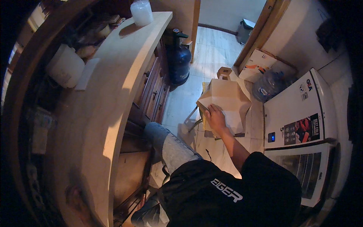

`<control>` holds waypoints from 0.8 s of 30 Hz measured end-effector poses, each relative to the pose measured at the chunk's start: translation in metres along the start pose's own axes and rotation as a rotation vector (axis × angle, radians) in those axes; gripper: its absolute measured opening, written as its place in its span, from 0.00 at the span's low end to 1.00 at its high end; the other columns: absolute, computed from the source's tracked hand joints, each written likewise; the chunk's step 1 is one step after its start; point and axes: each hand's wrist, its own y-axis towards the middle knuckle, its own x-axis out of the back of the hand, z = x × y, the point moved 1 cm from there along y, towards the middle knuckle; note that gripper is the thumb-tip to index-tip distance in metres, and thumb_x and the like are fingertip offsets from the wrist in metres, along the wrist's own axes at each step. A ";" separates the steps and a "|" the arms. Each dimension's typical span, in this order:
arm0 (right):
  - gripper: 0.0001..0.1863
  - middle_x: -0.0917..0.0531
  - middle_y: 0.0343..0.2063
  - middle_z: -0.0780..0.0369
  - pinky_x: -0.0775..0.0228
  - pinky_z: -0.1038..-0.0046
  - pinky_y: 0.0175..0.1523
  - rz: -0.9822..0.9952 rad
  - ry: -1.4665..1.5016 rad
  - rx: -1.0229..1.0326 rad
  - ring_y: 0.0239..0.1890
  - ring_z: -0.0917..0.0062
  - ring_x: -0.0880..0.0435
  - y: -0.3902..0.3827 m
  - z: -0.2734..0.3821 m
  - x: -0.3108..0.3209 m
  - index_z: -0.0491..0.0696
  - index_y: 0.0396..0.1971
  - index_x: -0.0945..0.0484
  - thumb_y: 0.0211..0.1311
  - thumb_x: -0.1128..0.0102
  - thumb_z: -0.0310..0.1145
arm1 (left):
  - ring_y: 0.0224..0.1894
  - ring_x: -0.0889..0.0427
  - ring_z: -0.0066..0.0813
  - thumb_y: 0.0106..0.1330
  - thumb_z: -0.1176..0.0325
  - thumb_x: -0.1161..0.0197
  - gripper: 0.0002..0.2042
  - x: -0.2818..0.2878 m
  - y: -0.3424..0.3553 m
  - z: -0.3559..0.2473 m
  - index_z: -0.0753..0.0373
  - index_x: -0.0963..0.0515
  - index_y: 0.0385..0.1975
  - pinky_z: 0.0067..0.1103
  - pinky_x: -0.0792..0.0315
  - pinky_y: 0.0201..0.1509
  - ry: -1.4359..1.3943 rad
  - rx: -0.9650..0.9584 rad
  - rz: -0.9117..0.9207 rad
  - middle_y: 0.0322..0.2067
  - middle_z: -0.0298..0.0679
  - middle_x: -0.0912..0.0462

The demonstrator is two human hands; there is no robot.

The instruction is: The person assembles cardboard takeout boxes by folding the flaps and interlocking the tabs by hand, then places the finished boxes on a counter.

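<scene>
My open right hand (216,118) should press the cardboard (227,91) evenly (my dim left hand's (78,201) grip I can't tell).

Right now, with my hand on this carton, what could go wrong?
Pressing hard with your right hand might crease or shift the cardboard carton. If the carton slid right, it could bump the clear water bottle beyond it. The white cylinder stands near the far end of the countertop, so a knock might send it off.

The cardboard (228,99) is tan, the bottle (178,62) dark blue.
</scene>
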 end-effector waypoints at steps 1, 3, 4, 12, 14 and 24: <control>0.16 0.18 0.53 0.53 0.22 0.56 0.56 -0.005 -0.005 -0.003 0.52 0.56 0.17 0.001 0.004 -0.001 0.45 0.51 0.20 0.72 0.42 0.40 | 0.43 0.21 0.52 0.78 0.66 0.48 0.17 0.001 -0.002 0.001 0.73 0.19 0.33 0.41 0.30 0.60 0.002 0.016 -0.001 0.33 0.53 0.16; 0.14 0.16 0.49 0.54 0.20 0.56 0.52 0.041 -0.018 -0.029 0.47 0.56 0.14 0.003 0.007 -0.001 0.45 0.47 0.19 0.72 0.44 0.39 | 0.43 0.21 0.52 0.78 0.66 0.48 0.16 0.000 -0.003 0.000 0.73 0.19 0.33 0.42 0.31 0.62 0.017 0.039 -0.007 0.32 0.52 0.16; 0.13 0.15 0.46 0.54 0.20 0.55 0.50 0.092 -0.026 -0.054 0.45 0.56 0.14 0.004 0.007 0.000 0.45 0.46 0.19 0.73 0.44 0.38 | 0.43 0.21 0.51 0.78 0.66 0.48 0.16 0.000 -0.007 0.006 0.73 0.19 0.34 0.42 0.31 0.63 0.031 0.037 -0.017 0.32 0.52 0.16; 0.05 0.15 0.35 0.53 0.23 0.52 0.44 -0.001 0.024 -0.089 0.38 0.51 0.15 0.006 0.018 0.012 0.46 0.38 0.19 0.68 0.41 0.31 | 0.48 0.21 0.52 0.78 0.67 0.46 0.14 0.008 -0.005 -0.002 0.72 0.19 0.37 0.41 0.32 0.64 0.045 0.062 0.060 0.36 0.51 0.15; 0.05 0.15 0.36 0.53 0.23 0.53 0.44 -0.051 0.065 -0.051 0.38 0.52 0.15 0.007 0.024 0.020 0.46 0.39 0.18 0.67 0.40 0.28 | 0.51 0.21 0.52 0.78 0.67 0.46 0.14 0.007 -0.007 0.003 0.72 0.19 0.39 0.40 0.31 0.63 -0.013 0.127 0.026 0.37 0.50 0.15; 0.11 0.13 0.40 0.52 0.21 0.61 0.50 0.008 0.467 -0.154 0.43 0.57 0.12 0.010 0.026 0.039 0.41 0.43 0.14 0.66 0.34 0.32 | 0.46 0.21 0.35 0.80 0.62 0.45 0.16 0.015 -0.018 0.017 0.71 0.19 0.50 0.26 0.24 0.49 0.025 0.001 0.088 0.52 0.48 0.19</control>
